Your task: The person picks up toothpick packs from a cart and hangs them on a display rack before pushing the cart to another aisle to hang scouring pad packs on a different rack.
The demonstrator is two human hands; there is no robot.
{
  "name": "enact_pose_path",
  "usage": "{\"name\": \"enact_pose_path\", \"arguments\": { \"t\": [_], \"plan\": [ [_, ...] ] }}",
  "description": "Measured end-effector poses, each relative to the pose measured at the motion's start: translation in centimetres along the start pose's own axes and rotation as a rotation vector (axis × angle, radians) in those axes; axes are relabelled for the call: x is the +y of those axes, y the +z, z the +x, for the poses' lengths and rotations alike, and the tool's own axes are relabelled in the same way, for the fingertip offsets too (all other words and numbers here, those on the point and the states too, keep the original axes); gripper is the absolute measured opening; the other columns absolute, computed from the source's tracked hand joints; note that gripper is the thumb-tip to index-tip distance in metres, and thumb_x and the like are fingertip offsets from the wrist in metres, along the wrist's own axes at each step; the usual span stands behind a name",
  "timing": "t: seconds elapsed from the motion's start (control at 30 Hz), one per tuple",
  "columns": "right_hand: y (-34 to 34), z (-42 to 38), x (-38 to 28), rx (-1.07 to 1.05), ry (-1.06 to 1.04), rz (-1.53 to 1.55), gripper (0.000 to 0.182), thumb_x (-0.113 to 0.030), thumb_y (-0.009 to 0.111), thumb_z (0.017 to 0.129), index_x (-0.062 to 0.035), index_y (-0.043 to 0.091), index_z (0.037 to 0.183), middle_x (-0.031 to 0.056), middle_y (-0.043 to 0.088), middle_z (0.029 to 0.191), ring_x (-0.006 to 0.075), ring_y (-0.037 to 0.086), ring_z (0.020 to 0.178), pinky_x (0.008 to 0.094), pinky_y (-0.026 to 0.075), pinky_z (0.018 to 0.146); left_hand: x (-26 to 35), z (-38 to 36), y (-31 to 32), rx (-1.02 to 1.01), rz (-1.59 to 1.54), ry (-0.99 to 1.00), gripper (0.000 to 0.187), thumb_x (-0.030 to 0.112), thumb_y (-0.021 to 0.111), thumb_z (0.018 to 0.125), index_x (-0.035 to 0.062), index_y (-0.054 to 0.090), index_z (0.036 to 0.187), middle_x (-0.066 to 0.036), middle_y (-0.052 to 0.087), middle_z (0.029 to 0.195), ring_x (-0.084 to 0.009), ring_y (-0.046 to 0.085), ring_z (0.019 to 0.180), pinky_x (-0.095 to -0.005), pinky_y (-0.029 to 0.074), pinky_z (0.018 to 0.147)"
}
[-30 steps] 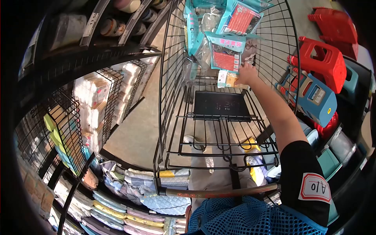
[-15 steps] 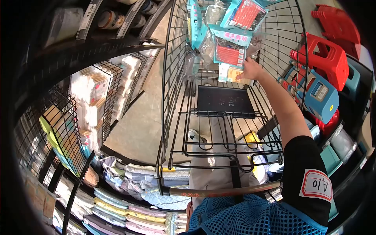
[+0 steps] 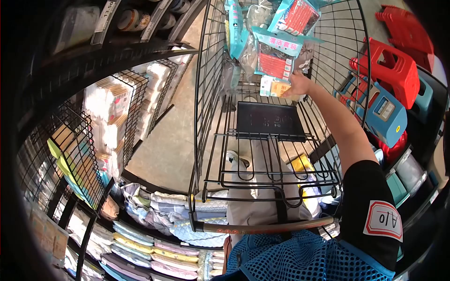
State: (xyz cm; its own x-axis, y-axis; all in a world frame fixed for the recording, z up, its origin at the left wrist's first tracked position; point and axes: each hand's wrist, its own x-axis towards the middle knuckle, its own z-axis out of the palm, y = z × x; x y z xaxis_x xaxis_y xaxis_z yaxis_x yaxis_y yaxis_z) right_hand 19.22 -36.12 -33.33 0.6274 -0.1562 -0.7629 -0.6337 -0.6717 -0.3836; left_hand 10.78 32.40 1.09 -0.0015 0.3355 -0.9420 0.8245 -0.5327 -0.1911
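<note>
Right hand (image 3: pixel 300 85) in a wire trolley (image 3: pixel 206 93)
Fingers rest on a small yellow packet (image 3: pixel 276 88) at the trolley's far end, grip unclear (sleeve tag reads "A10"), below glossy teal-and-red packs (image 3: pixel 275 54).

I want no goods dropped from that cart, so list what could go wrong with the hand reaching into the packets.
1. The right hand touches the small yellow packet at the bottom of a loose heap; shifting it may bring down the red and teal packets leaning above.
2. The cart has wide wire gaps, so a small packet might slip through.
3. The arm is stretched far forward, so the cart may roll away.
</note>
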Motion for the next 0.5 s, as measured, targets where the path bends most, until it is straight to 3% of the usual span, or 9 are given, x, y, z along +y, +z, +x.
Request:
{"name": "enact_pose_path", "arguments": {
  "t": [0.13,0.23,0.33,0.43,0.5],
  "plan": [
    [0.7,0.1,1.1,0.052,-0.103,0.083,0.092,-0.049,0.078,0.059,-0.0097,0.041,0.133,0.0244,0.047,0.128,0.0396,0.041,0.122,0.0419,0.034,0.102,0.0,-0.2,-0.2,-0.006,0.009,0.011,0.035,0.026,0.053,0.093,0.0062,0.050,0.121,-0.004,0.060,0.094,-0.0126,0.056,0.081,-0.0272,0.047,0.069],
    [0.3,0.1,1.1,-0.022,-0.129,0.015,0.084,-0.047,0.079,0.060,-0.0094,0.048,0.128,0.0222,0.052,0.124,0.0369,0.047,0.118,0.0403,0.038,0.099,0.0,0.0,-0.2,-0.010,0.014,0.023,0.034,0.025,0.054,0.093,0.0062,0.050,0.121,-0.004,0.060,0.093,-0.0126,0.056,0.081,-0.0271,0.047,0.069],
    [-2.2,-0.6,-0.7,-0.273,0.073,0.108,0.077,-0.044,0.080,0.060,-0.0092,0.054,0.123,0.0203,0.058,0.119,0.0349,0.053,0.111,0.0409,0.041,0.096,-0.2,-0.1,-0.3,-0.011,0.016,0.031,0.034,0.025,0.054,0.093,0.0061,0.051,0.121,-0.004,0.060,0.093,-0.0125,0.056,0.081,-0.0269,0.047,0.069],
    [-1.5,0.1,0.1,-0.289,-0.017,0.224,0.072,-0.044,0.081,0.058,-0.0080,0.059,0.117,0.0189,0.061,0.115,0.0303,0.058,0.105,0.0354,0.043,0.092,-0.3,-0.2,-0.4,-0.015,0.020,0.046,0.034,0.025,0.054,0.092,0.0061,0.051,0.121,-0.004,0.060,0.093,-0.0125,0.056,0.080,-0.0267,0.047,0.069],
    [-1.4,0.1,0.6,-0.290,-0.003,0.279,0.076,-0.043,0.081,0.057,-0.0053,0.058,0.118,0.0188,0.061,0.114,0.0304,0.058,0.106,0.0369,0.043,0.092,-0.1,0.1,-0.4,-0.020,0.024,0.065,0.034,0.025,0.054,0.092,0.0061,0.051,0.120,-0.004,0.060,0.092,-0.0124,0.056,0.080,-0.0266,0.047,0.068]
  ]
}}
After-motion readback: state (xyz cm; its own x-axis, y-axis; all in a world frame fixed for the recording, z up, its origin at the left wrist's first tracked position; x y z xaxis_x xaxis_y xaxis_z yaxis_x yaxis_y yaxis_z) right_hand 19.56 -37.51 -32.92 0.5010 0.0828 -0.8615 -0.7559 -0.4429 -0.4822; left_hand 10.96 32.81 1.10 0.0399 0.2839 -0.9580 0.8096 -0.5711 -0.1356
